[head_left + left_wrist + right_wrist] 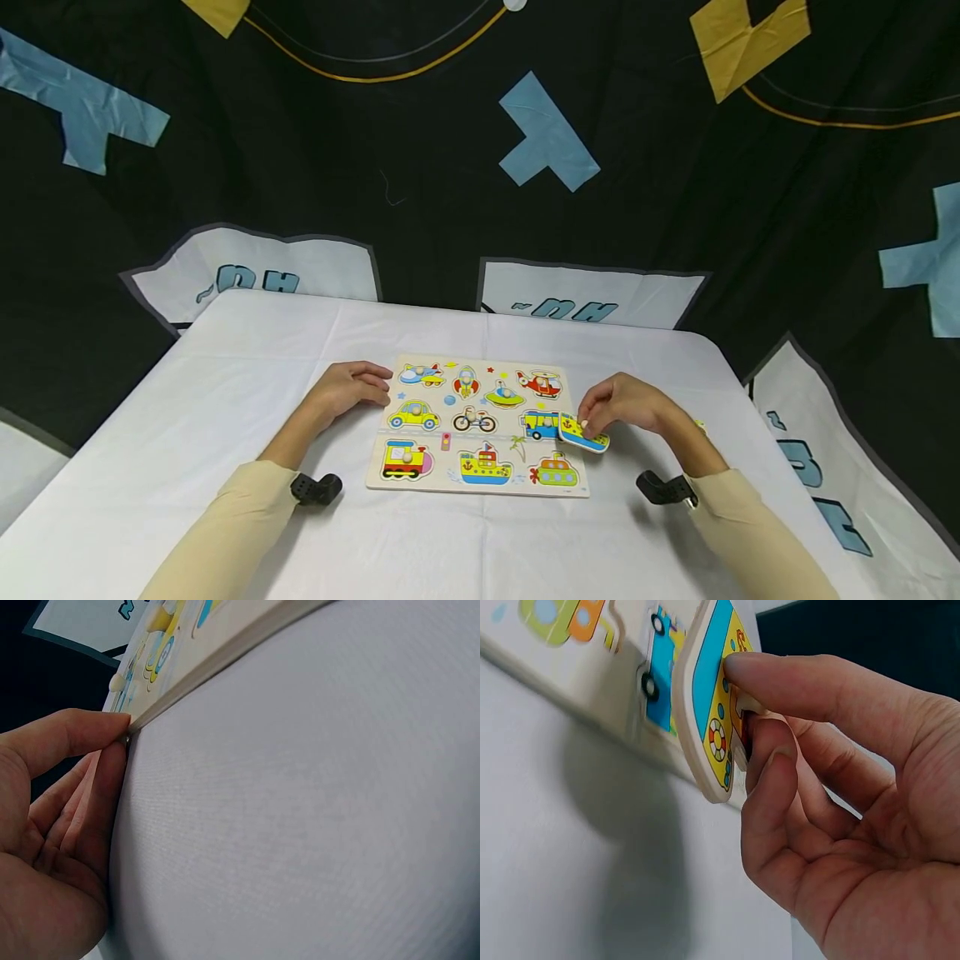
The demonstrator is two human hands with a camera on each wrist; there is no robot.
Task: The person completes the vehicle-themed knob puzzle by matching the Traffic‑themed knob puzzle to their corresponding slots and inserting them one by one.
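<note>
A wooden knob puzzle board [450, 398] with vehicle pictures lies on the white-covered table. My right hand [626, 402] pinches a yellow and blue ship puzzle piece [587, 437] by its knob. The ship piece [705, 697] is tilted above the board's right side and partly covers the bus [538, 425] in the head view. My left hand [348, 390] rests at the board's left edge. In the left wrist view, the thumb and forefinger of the left hand [64, 795] touch that edge, with fingers fairly straight.
A ship picture [485, 468] shows in the bottom row of the board, beside a submarine [555, 472] and a train [406, 460]. Something small and yellow [701, 427] peeks out behind the right wrist. A black curtain [435, 167] hangs behind the table.
</note>
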